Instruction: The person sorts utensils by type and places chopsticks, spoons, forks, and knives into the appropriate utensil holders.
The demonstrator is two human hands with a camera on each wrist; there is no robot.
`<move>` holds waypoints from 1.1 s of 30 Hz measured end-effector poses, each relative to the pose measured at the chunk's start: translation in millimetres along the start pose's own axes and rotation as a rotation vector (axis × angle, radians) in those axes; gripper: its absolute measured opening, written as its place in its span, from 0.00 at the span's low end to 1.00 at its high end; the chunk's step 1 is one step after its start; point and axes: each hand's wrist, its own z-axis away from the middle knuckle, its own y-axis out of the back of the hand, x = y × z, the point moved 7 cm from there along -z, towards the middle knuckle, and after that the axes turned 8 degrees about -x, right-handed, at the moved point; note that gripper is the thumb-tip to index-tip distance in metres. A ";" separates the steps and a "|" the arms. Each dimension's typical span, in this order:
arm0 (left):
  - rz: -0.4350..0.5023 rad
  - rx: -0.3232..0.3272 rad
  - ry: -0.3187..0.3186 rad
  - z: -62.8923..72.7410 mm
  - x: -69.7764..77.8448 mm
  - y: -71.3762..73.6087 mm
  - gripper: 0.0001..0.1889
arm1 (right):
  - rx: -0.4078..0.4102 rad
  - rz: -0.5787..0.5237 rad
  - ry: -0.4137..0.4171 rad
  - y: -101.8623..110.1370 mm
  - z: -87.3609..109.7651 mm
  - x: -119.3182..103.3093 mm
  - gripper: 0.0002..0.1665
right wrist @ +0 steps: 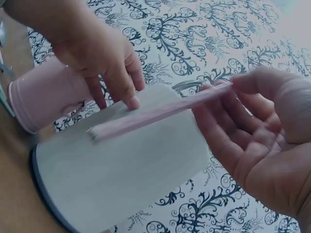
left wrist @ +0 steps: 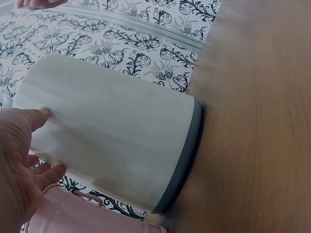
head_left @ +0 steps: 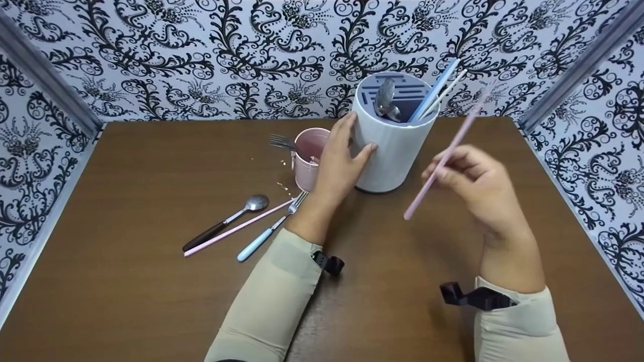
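Observation:
My right hand [head_left: 478, 188] pinches a pink chopstick [head_left: 448, 153] between thumb and fingers, tilted in the air right of the cutlery holder [head_left: 390, 156]. In the right wrist view the chopstick [right wrist: 155, 114] crosses in front of the holder and is a little blurred. My left hand [head_left: 339, 168] holds the white, grey-topped holder at its left side, thumb on the front wall and fingers farther back. A spoon [head_left: 386, 93] and blue and white chopsticks [head_left: 435, 90] stand in the holder's top, which also has slots.
Left of the holder, partly behind my left hand, stands a pink cup [head_left: 304, 171] with a fork [head_left: 282, 142] leaning out. A black-handled spoon [head_left: 226, 221], a pink chopstick [head_left: 236, 229] and a blue-handled fork [head_left: 271, 229] lie on the brown table [head_left: 151, 166]. Patterned walls enclose it.

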 end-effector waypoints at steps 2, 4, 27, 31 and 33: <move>-0.001 0.000 0.001 0.1 -0.1 -0.1 0.39 | 0.089 -0.080 0.041 6.1 -3.9 -6.6 0.08; -0.004 0.001 0.001 0.3 -0.5 -0.2 0.40 | 0.169 -0.163 0.086 11.6 -8.6 -13.5 0.08; -0.030 -0.018 -0.002 -0.7 0.6 -0.1 0.38 | 0.578 -0.332 0.281 39.2 -71.8 -34.4 0.13; -0.034 -0.015 -0.004 -1.2 0.6 0.5 0.38 | 0.561 -0.254 0.244 39.2 -80.1 -20.8 0.11; -0.034 -0.013 -0.006 -1.5 0.9 0.8 0.38 | 0.551 -0.236 0.240 38.3 -83.3 -15.2 0.11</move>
